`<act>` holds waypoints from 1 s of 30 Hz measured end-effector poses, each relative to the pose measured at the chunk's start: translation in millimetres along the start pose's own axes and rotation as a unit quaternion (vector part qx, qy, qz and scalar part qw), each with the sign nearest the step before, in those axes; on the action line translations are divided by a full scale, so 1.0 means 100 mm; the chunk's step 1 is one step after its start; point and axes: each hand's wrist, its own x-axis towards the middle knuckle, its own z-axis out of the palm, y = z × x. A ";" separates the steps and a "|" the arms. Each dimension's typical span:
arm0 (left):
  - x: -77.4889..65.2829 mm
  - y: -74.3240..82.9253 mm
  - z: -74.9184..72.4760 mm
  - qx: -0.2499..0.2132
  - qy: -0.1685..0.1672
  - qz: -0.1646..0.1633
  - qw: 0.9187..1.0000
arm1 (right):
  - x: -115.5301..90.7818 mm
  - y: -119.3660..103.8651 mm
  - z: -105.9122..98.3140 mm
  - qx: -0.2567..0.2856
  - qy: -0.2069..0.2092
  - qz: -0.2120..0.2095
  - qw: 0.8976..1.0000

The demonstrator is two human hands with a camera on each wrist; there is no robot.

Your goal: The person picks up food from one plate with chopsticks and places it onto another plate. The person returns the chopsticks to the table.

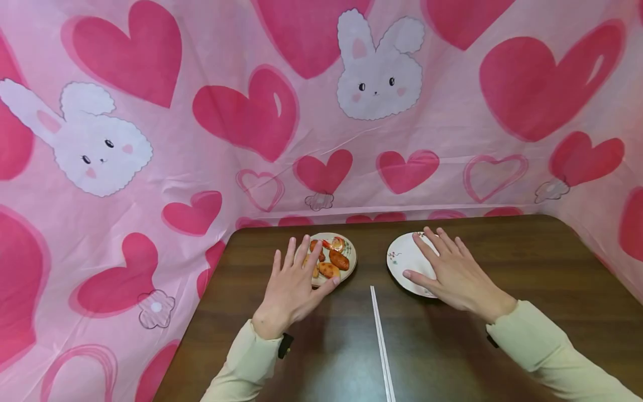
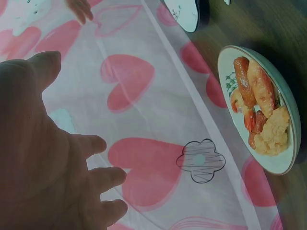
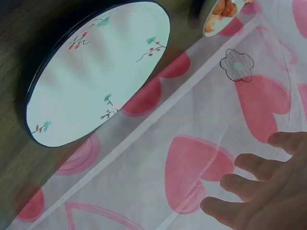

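Observation:
My left hand (image 1: 289, 287), fingers spread, hovers palm down by a plate (image 1: 353, 269) of food and hides its left part in the head view. On that plate lie a shrimp (image 1: 337, 244) and several browned, fried-looking pieces (image 1: 329, 270); the left wrist view shows the plate (image 2: 224, 62) apart from the hand. My right hand (image 1: 459, 277), also spread, is held over the right side of a white plate (image 1: 402, 262) with small floral sprigs. In the right wrist view that plate (image 3: 96, 76) bears no food. Between the hands lies a pair of pale chopsticks (image 1: 380, 340). Neither hand holds anything.
Everything stands on a dark wooden table (image 1: 341, 346). Its back and left edges meet a pink cloth (image 1: 311, 128) printed with hearts and rabbits, which rises behind and on both sides.

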 end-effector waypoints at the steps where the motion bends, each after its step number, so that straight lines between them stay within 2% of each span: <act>1: 0.00 0.00 0.00 -0.002 -0.001 0.000 1.000 | 0.00 0.00 0.00 0.001 0.001 0.000 1.000; 5: -0.01 -0.01 0.03 -0.010 0.005 0.000 1.000 | 0.01 -0.01 0.01 0.004 0.015 -0.008 1.000; 7: -0.01 -0.02 0.05 -0.017 0.019 0.000 1.000 | 0.01 -0.01 0.03 0.011 0.040 -0.021 0.999; 9: -0.02 -0.03 0.09 -0.030 0.046 0.003 0.998 | 0.00 -0.03 0.06 0.018 0.079 -0.042 0.996; 12: -0.04 -0.05 0.17 -0.081 0.097 -0.007 0.992 | -0.01 -0.07 0.12 0.039 0.150 -0.083 0.984; 14: -0.06 -0.07 0.23 -0.135 0.126 -0.025 0.982 | -0.01 -0.10 0.17 0.056 0.182 -0.111 0.975; 17: -0.10 -0.13 0.35 -0.230 0.144 -0.074 0.960 | -0.02 -0.15 0.25 0.086 0.191 -0.164 0.964; 19: -0.13 -0.17 0.45 -0.280 0.141 -0.104 0.944 | -0.02 -0.19 0.30 0.117 0.184 -0.205 0.954; 22: -0.14 -0.26 0.63 -0.341 0.116 -0.140 0.922 | -0.04 -0.26 0.37 0.166 0.172 -0.263 0.935; 24: -0.14 -0.31 0.75 -0.383 0.090 -0.164 0.904 | -0.07 -0.31 0.42 0.187 0.162 -0.293 0.924; 25: -0.13 -0.34 0.81 -0.404 0.077 -0.177 0.894 | -0.09 -0.34 0.44 0.189 0.157 -0.302 0.921; 27: -0.11 -0.37 0.93 -0.450 0.054 -0.204 0.868 | -0.12 -0.38 0.49 0.182 0.148 -0.315 0.920; 30: -0.06 -0.41 1.08 -0.518 0.034 -0.246 0.818 | -0.17 -0.42 0.55 0.171 0.134 -0.319 0.923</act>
